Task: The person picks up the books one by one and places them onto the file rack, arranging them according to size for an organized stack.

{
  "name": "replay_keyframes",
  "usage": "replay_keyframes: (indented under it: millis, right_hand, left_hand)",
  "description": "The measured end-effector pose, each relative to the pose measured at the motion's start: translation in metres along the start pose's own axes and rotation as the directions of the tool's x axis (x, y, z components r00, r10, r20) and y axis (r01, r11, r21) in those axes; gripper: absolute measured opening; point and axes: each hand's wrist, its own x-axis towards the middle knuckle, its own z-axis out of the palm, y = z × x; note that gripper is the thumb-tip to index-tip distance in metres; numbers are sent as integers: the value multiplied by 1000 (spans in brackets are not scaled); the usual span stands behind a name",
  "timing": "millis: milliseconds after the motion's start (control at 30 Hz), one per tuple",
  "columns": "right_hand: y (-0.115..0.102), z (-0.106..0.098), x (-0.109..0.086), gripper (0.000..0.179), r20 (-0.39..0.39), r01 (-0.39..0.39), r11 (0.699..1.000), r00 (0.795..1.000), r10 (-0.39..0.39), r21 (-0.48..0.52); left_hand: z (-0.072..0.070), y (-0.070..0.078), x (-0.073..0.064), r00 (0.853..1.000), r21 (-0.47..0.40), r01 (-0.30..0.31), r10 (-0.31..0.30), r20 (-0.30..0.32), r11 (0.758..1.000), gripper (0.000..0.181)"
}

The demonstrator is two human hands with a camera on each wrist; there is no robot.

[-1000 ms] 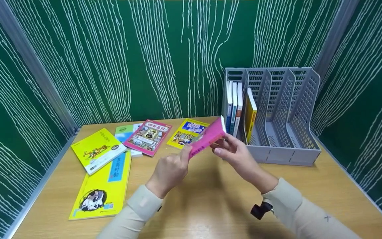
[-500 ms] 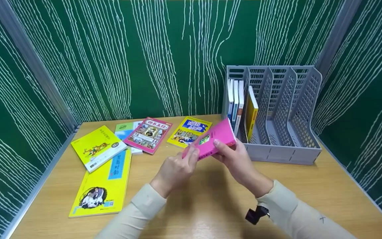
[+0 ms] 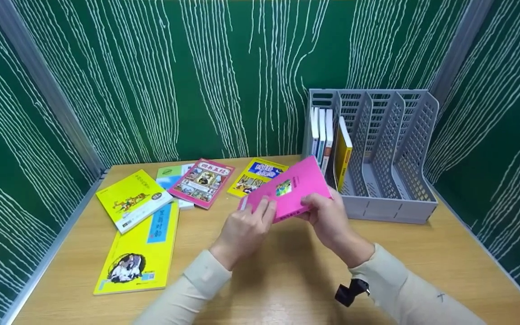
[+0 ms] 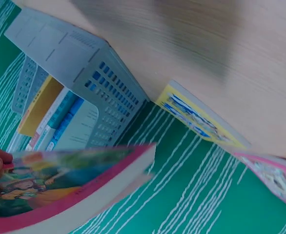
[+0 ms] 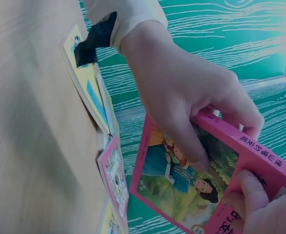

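A pink book [image 3: 303,174] is raised over the table, its back cover with a small picture facing up in the head view. My left hand [image 3: 242,232] grips its left end, fingers on the back cover; in the right wrist view the left thumb presses the illustrated front. My right hand [image 3: 332,223] pinches the book's right end, thumb on the back cover and fingertips [image 5: 250,187] on the front. In the left wrist view the book's front cover [image 4: 70,180] and white page edges show.
Behind and right stands a grey file rack [image 3: 386,210]; its leftmost slot holds several books, the second a yellow book [image 3: 345,153]. Lying on the table [image 3: 224,298] are a small yellow book [image 3: 255,180], a pink-bordered book [image 3: 202,183], and several overlapping books [image 3: 133,198] at left.
The pink book has turned from nearly edge-on to show its back cover. My right hand, earlier loose by its right end, now grips it. The rack and the other books stay put.
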Motion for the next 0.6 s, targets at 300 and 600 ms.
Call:
replay_keyframes:
  millis: [300,600]
  right_hand:
    - [-12,-9,-1,52,-1,116,993,993,-116,-5]
    - [-26,-24,2,58,-30,224,974,974,-223,23]
  left_hand:
    - [5,-4,-8,984,-183,177,-171,47,967,69]
    - [9,-19,-24,988,-132,144,-135,71,981,89]
